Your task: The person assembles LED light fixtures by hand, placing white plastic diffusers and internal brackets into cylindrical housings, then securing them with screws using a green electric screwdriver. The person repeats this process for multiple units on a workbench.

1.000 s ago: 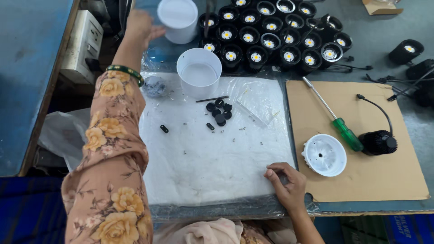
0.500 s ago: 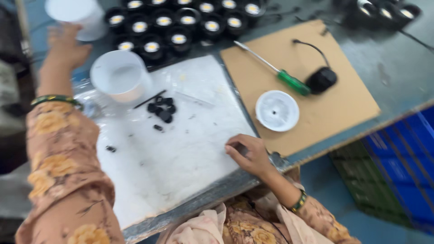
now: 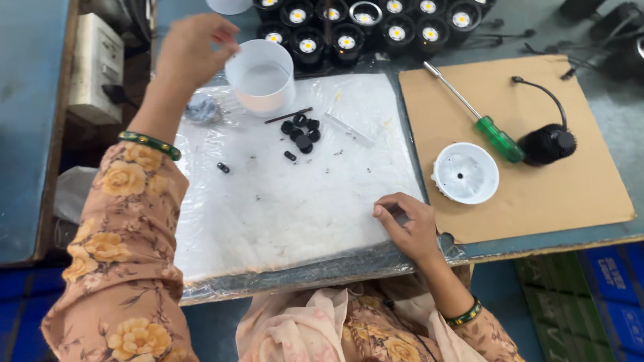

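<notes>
- Gripping the rim of a white plastic cup (image 3: 260, 77), the left hand (image 3: 191, 50) is raised over the far edge of the white padded mat (image 3: 288, 194); the fingers are closed on the cup so that it is kept upright.
- The right hand (image 3: 409, 224) is rested on the mat's near edge, fingers curled; whether something small is pinched cannot be told.
- Small black parts (image 3: 302, 131) are gathered just beside the cup, within easy reach.
- A green-handled screwdriver (image 3: 473, 114) and a white round housing (image 3: 466, 173) are laid on cardboard on the worktop.

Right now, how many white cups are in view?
2. One white cup stands at the white mat's top edge beside the left hand; a second cup is cut off by the top frame edge.
</notes>
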Motion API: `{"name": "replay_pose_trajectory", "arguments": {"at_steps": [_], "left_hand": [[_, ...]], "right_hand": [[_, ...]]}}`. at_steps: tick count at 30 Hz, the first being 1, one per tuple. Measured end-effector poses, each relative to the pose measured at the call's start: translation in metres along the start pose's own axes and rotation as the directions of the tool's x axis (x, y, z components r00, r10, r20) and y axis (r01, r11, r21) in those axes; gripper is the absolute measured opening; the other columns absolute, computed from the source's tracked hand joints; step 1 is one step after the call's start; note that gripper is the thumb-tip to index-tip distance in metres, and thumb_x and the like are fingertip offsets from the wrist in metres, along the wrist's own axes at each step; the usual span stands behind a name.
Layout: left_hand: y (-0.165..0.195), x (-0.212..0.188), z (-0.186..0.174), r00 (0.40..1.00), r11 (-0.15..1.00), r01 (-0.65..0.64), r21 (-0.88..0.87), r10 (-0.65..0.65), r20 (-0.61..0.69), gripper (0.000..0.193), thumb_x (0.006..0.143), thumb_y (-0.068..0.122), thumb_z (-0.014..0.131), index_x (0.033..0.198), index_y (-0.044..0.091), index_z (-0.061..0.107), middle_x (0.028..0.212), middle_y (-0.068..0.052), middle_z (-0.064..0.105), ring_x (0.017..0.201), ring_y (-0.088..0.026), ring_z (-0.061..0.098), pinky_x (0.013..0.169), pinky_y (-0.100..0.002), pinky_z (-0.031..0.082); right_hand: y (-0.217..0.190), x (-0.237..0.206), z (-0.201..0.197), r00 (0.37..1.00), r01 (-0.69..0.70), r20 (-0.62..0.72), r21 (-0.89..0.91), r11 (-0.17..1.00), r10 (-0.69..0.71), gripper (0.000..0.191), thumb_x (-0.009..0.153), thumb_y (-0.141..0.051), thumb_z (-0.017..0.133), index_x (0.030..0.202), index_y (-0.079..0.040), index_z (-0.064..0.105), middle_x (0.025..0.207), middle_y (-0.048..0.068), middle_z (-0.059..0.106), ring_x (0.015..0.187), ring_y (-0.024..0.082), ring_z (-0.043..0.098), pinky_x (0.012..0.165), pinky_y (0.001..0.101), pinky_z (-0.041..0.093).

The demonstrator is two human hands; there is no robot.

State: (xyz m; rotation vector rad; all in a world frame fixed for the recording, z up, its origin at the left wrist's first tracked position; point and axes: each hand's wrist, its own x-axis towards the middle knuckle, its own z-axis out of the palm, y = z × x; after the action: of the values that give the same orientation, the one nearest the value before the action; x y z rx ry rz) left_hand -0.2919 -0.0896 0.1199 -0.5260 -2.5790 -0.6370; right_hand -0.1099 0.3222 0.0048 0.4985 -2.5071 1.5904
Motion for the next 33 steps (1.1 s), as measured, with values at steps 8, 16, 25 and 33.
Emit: {"name": "replay_pose_trajectory", "arguments": {"at_steps": [8,16,25,33], "left_hand": [[0.042,0.028,0.041,0.722,0.889,0.233,0.394,-0.43,0.543,0.028,0.083,0.03,0.081,0.109,0.02,0.08,0.112,-0.009,0.076,0.104,-0.031,0.07,0.089,-0.045,0.056],[0.039,0.031,0.057,0.594,0.879,0.192,0.436,-0.458,0.661,0.037,0.083,0.017,0.074,0.118,0.027,0.078,0.121,-0.009,0.073,0.111,-0.034,0.067,0.092,-0.048,0.055],[0.041,0.035,0.047,0.544,0.916,0.167,0.364,-0.393,0.741,0.03,0.087,0.028,0.073,0.116,0.021,0.079,0.108,-0.008,0.078,0.098,-0.026,0.073,0.087,-0.042,0.055],[0.037,0.03,-0.007,0.735,0.852,0.511,-0.119,-0.36,0.575,0.027,0.1,0.027,0.065,0.108,0.003,0.073,0.099,-0.008,0.077,0.092,-0.015,0.074,0.084,-0.032,0.055]], "right_hand": [[0.0,0.0,0.001,1.0,0.021,0.003,0.007,1.0,-0.021,0.014,0.091,-0.017,0.075,0.094,-0.002,0.074,0.083,0.007,0.075,0.072,0.013,0.071,0.067,0.026,0.055],[-0.003,0.002,-0.001,0.999,0.038,0.019,-0.044,0.998,-0.037,0.014,0.091,-0.018,0.076,0.091,-0.004,0.074,0.08,0.006,0.074,0.068,0.014,0.069,0.063,0.0257,0.053],[-0.003,0.002,-0.001,0.999,0.027,0.024,-0.009,1.0,-0.026,0.015,0.093,-0.019,0.075,0.092,-0.004,0.073,0.079,0.006,0.074,0.067,0.014,0.07,0.063,0.0257,0.053],[0.0,0.001,-0.001,0.998,0.056,0.028,-0.018,0.998,-0.055,0.016,0.093,-0.02,0.075,0.092,-0.004,0.074,0.081,0.006,0.074,0.069,0.014,0.07,0.065,0.0265,0.053]]}}
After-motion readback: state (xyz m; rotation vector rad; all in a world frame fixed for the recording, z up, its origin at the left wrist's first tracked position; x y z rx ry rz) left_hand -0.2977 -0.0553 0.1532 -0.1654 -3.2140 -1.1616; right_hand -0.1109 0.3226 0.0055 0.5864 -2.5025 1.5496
